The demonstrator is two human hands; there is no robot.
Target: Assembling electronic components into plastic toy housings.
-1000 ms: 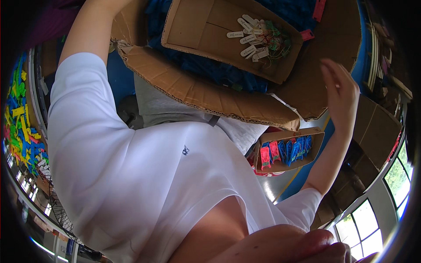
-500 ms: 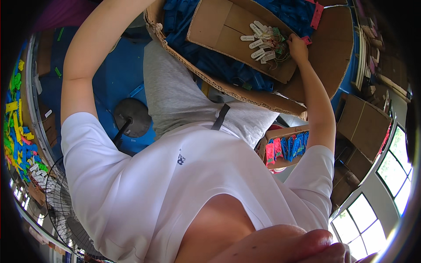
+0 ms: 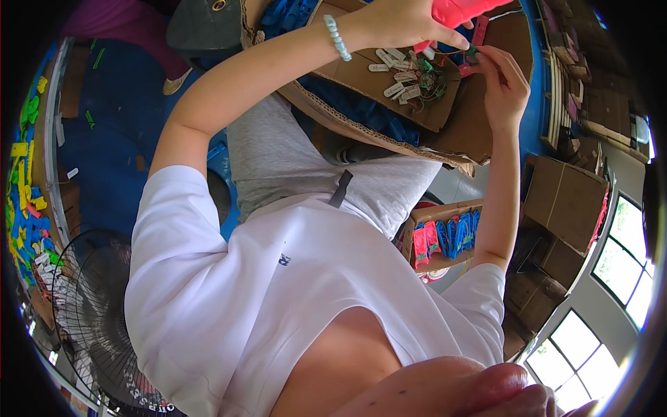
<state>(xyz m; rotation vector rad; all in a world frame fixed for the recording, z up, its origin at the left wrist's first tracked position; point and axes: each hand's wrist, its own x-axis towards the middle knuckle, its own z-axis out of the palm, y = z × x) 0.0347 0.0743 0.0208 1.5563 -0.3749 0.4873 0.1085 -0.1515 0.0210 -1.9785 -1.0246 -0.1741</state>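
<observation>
My left hand (image 3: 406,24), with a pale bead bracelet on the wrist, is closed around a bright pink plastic piece (image 3: 458,10) at the top edge. Just right of it, my right hand (image 3: 504,83) pinches a small pink and green bit (image 3: 474,57) close to the pink piece. Both hands are over a flat cardboard tray (image 3: 361,73) on my lap. In the tray lie several white tags (image 3: 396,73) and a tangle of thin coloured strings (image 3: 434,82). Blue plastic pieces (image 3: 361,115) show beneath the tray, inside a bigger cardboard box.
A black floor fan (image 3: 90,313) stands at lower left. An open box of pink and blue pieces (image 3: 445,236) sits by my right side. Brown cartons (image 3: 570,201) are stacked on the right, and coloured plastic pieces (image 3: 28,174) lie along the left rim.
My right hand dropped from the air to the tags in the tray and now pinches a small bit. My left hand came into view gripping the pink piece.
</observation>
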